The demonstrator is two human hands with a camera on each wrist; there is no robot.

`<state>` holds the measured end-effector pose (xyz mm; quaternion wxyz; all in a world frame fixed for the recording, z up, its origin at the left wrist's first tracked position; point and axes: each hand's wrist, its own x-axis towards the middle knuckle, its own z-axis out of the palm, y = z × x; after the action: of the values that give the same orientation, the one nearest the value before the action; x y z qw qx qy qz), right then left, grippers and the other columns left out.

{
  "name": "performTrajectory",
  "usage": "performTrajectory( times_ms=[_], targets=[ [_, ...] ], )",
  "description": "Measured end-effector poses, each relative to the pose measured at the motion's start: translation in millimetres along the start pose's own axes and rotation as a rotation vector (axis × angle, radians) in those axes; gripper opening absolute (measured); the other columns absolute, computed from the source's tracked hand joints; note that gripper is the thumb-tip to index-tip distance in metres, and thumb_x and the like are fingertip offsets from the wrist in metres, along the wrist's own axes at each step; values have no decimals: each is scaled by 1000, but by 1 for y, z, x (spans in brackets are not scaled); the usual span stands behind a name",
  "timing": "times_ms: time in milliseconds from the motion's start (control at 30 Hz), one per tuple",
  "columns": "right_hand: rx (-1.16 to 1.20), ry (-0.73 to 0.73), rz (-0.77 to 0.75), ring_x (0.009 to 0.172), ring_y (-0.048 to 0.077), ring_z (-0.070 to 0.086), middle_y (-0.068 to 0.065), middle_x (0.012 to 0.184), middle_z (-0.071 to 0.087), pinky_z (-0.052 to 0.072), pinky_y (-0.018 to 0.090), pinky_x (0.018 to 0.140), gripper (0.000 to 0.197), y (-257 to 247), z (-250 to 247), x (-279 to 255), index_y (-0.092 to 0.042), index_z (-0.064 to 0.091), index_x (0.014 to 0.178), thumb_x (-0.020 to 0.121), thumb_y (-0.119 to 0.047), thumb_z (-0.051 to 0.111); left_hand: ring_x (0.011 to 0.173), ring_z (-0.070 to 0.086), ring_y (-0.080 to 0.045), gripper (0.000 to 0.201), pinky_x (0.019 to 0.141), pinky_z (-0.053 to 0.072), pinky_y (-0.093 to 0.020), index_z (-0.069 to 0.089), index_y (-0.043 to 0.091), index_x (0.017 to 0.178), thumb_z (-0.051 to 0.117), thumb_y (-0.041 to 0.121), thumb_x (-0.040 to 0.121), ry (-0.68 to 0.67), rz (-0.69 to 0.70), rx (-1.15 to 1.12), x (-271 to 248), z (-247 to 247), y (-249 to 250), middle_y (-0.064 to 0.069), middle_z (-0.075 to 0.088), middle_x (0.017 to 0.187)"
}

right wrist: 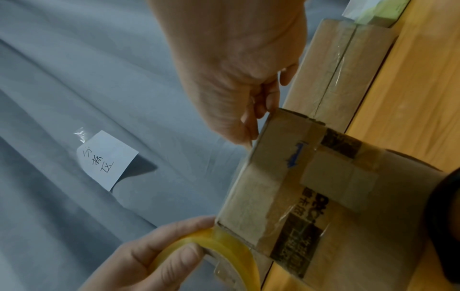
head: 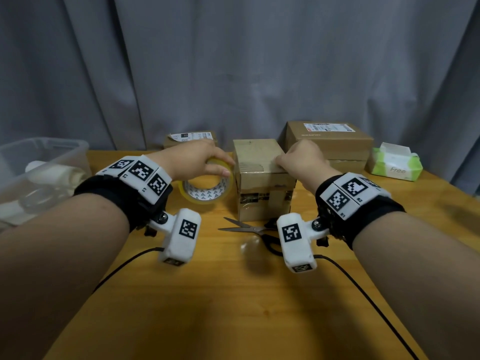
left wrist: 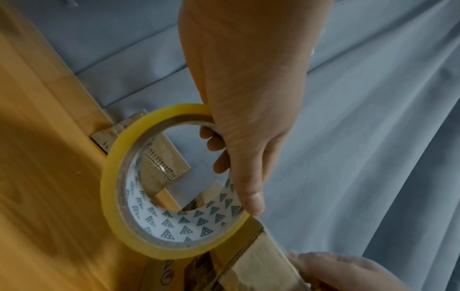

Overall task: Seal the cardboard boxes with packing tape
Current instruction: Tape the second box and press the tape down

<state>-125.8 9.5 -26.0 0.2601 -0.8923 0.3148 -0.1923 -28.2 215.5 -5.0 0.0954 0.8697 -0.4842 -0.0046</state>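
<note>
Scissors point(head: 249, 228) handles hidden behind right wrist camera point(head: 296, 242).

Head view: dim, even indoor light with a cool cast on the grey curtain point(head: 233, 61) and a warm cast on the worktop point(head: 233, 294). Soft shadows lie on the wood beneath both forearms; a faint glare patch sits beside the scissors point(head: 249, 228). Wide-angle distortion bows the worktop edges and enlarges the near forearms, which are slightly soft. Left wrist view: broad dark shadows cross the wood; the lower right corner is blurred. Right wrist view: the picture is soft and grainy, with weak sheen on taped cardboard point(right wrist: 336, 65) and a dark blurred band at the right edge.
</note>
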Motion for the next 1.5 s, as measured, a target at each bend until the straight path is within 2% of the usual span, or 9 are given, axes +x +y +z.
performTrajectory(
  times_ms=[133,233,300,433,600,800,967,1200,1500],
  targets=[
    [-166,22,-55,95,29,56,5,90,60,35,40,83,32,2,-2,-3,-13,58,87,81,-44,63,101,49,-14,40,87,37,-25,57,37,126,58,46,86,-6,1,-11,0,3,0,1,50,108],
    [-260,123,-91,120,32,48,10,127,50,34,46,99,58,10,-13,-5,-11,48,122,82,-49,65,101,48,-16,42,89,38,-26,57,34,128,59,45,87,8,-5,-16,0,9,3,-2,48,109],
    [-270,200,-315,126,31,44,10,133,48,31,45,104,44,9,-15,-8,-11,48,127,92,-37,54,99,48,-16,43,89,38,-26,57,33,128,60,44,87,32,-15,-39,2,13,8,-3,47,108],
    [-354,-219,-720,143,22,27,3,152,36,15,46,118,51,-7,3,-28,-17,38,145,103,-42,23,92,43,-12,40,82,32,-22,58,30,127,61,39,88,72,5,-76,7,21,17,-3,46,103],
    [-501,-306,-521,148,13,8,-7,161,12,-4,46,118,63,22,-8,-27,-25,14,154,99,-55,8,96,47,-16,43,85,34,-23,54,32,131,57,42,89,84,-34,-110,1,24,19,-4,46,107],
    [-445,-243,-493,146,21,17,-2,156,29,1,50,117,54,-5,-6,-17,-23,33,148,103,-45,12,116,47,-27,46,94,34,-28,54,24,133,56,41,91,122,-52,-136,13,42,35,-8,46,112],
    [-408,-250,-401,148,17,13,-4,160,18,4,43,119,56,0,21,-10,-26,22,152,102,-50,16,111,52,-22,49,94,41,-32,48,16,131,61,37,89,206,-14,-269,15,53,33,-7,55,119],
    [-432,-176,-390,147,16,15,-6,160,17,5,40,118,55,1,27,-11,-25,20,153,102,-45,19,87,58,-19,32,76,48,-33,52,18,112,65,33,86,362,-11,-486,-5,63,24,-4,62,100],
    [-424,-189,-387,147,15,14,-7,160,16,4,40,118,52,1,26,-11,-26,19,153,103,-42,19,99,55,-21,43,81,43,-30,54,23,124,60,44,87,111,-17,-77,2,39,24,-5,61,114]
  ],
)
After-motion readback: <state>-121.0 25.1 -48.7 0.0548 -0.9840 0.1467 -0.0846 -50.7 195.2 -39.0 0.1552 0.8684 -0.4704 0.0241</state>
